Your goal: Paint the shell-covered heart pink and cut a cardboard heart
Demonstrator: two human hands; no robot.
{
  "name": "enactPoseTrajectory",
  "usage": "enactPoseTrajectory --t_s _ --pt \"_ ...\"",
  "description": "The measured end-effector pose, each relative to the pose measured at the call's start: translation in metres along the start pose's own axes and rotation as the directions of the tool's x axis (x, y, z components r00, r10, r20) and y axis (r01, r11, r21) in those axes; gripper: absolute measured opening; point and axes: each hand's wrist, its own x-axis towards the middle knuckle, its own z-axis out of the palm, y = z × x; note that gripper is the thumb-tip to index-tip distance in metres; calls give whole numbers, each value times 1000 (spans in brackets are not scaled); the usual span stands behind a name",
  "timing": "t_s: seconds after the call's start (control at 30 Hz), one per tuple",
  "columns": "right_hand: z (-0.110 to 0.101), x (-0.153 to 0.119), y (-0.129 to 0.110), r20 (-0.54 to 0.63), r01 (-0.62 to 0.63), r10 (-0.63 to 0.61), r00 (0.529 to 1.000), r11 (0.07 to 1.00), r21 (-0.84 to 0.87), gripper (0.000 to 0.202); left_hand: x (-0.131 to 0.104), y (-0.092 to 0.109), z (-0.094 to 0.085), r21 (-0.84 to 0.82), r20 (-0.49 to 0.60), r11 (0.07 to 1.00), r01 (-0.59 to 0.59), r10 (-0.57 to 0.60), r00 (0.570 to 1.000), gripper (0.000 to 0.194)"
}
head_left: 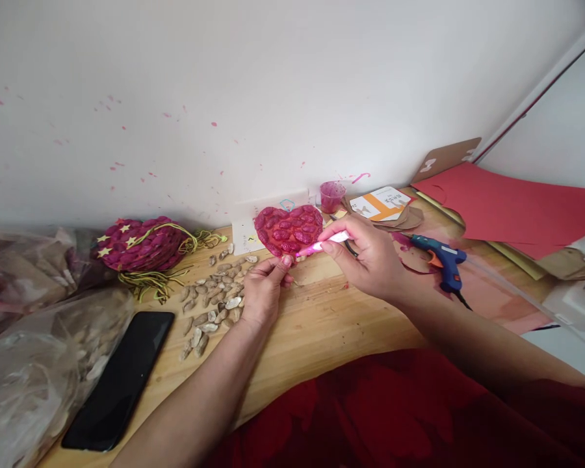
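Observation:
A heart-shaped piece (287,227) covered in peanut shells painted glossy magenta is held up near the wall. My left hand (267,286) pinches it at its bottom tip between thumb and fingers. Closed around a white-handled paintbrush (332,241) is my right hand (363,253). The brush's pink-stained tip points left and meets the lower right part of the heart. Behind my right hand stands a small clear cup (332,195) stained with pink paint. Loose unpainted peanut shells (217,292) lie spread to the left of my left hand.
At left are finished magenta shell pieces (143,244) with yellow-green cords, plastic bags (34,364) and a black phone (119,380). On the right lie a blue glue gun (441,257), red paper (511,208) and hexagonal cards (383,204). The paint-spattered wall (175,149) bounds the table's back.

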Motion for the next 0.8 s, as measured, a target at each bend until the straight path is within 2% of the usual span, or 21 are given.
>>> enactPoseTrajectory --t_s 0.1,0.43,0.8 --pt "3 -2 2 3 69 -69 998 995 -65 2 -1 -1 0 22 11 1000 2 -2 1000 38" --pt "7 -4 5 63 115 -110 992 990 -87 3 -1 0 2 14 11 1000 13 -13 1000 38" --pt "5 -4 10 1 78 -78 997 993 -92 3 -1 -2 0 25 7 999 19 -19 1000 36"
